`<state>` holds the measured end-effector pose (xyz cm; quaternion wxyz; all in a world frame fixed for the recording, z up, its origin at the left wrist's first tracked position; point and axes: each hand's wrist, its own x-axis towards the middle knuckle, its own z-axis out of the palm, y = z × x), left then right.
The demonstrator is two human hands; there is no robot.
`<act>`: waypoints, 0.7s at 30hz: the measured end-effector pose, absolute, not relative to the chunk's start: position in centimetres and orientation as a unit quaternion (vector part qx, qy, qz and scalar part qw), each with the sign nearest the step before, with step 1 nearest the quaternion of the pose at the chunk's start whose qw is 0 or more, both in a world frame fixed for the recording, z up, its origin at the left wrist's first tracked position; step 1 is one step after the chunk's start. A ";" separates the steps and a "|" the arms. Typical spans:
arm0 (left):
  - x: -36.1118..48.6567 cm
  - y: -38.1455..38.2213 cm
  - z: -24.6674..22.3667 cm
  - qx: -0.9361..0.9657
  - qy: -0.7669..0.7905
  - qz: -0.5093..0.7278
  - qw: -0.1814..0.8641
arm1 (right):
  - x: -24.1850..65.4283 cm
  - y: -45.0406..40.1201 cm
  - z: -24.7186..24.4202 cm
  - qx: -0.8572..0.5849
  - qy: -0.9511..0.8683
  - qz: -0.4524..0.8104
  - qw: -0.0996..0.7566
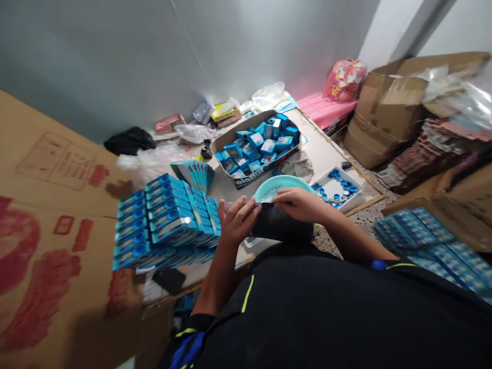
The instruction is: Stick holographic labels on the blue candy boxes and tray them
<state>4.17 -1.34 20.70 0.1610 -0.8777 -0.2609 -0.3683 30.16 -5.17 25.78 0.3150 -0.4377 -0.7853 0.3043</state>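
My left hand (239,219) is closed, its bent fingertips at the upper left corner of a dark, flat-sided object (284,224). Over the top edge of that object, my right hand (302,203) has its fingers pressed together. What either hand grips is too small or hidden to make out. Just behind the fingers sits a teal bowl (286,180) with many small whitish pieces in it. To the left of my left hand stand stacked rows of blue printed boxes (172,218).
An open carton (242,182) full of small blue boxes stands behind the bowl. At right is a white tray (351,205) with blue round pieces. A phone-like black slab (169,279) lies at the table's front left. Cardboard boxes (57,230) flank the table (326,148).
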 end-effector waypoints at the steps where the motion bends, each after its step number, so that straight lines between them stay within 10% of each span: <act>1: 4.1 -1.7 20.5 -0.873 -0.258 -0.375 0.177 | 30.1 -5.0 25.8 -0.434 -0.788 0.306 0.312; 16: 1.7 -7.1 22.9 -0.785 -0.403 -0.467 -0.052 | 31.3 -2.7 21.4 -0.544 -0.773 0.210 0.249; 21: 0.6 -6.3 23.6 -0.818 -0.371 -0.438 0.012 | 30.8 -3.0 21.9 -0.538 -0.785 0.222 0.213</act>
